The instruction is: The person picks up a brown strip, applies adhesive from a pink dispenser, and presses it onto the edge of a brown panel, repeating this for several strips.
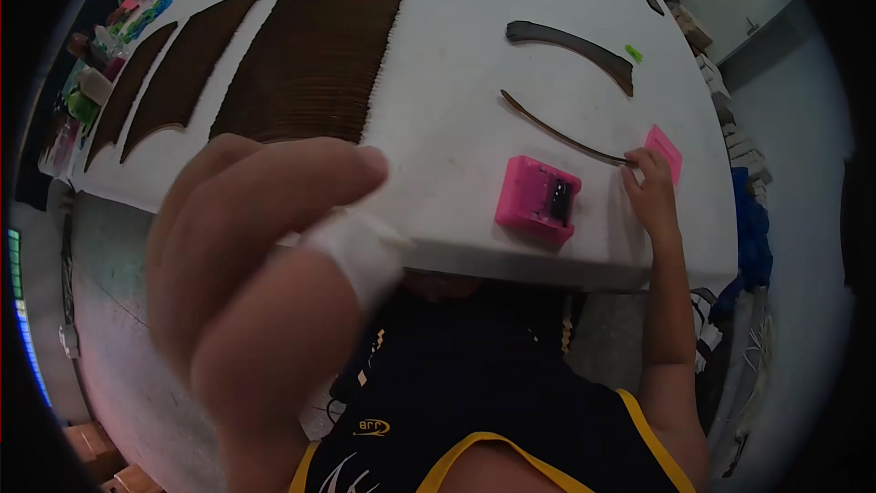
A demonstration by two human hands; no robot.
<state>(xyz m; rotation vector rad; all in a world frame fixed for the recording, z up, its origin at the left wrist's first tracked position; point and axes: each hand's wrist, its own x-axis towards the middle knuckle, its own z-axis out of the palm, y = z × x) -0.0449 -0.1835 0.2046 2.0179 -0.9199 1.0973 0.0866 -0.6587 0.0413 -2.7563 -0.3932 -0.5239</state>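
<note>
Dark curved strip (557, 132) lies on the white table (456, 128) toward two o'clock; right hand (650, 196) touches its end with bent fingertips, pinch unclear. Left hand (265, 283), blurred and bandaged, looms curled at eight o'clock, grasp unclear.

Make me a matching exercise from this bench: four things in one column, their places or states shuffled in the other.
1. left hand
2. right hand
3. pink box
4. brown stacks

A. fanned out in rows
B. at a thin strip's end
C. close to the camera, one finger taped
D. near the table's front edge

Pairs: 1-C, 2-B, 3-D, 4-A
</note>
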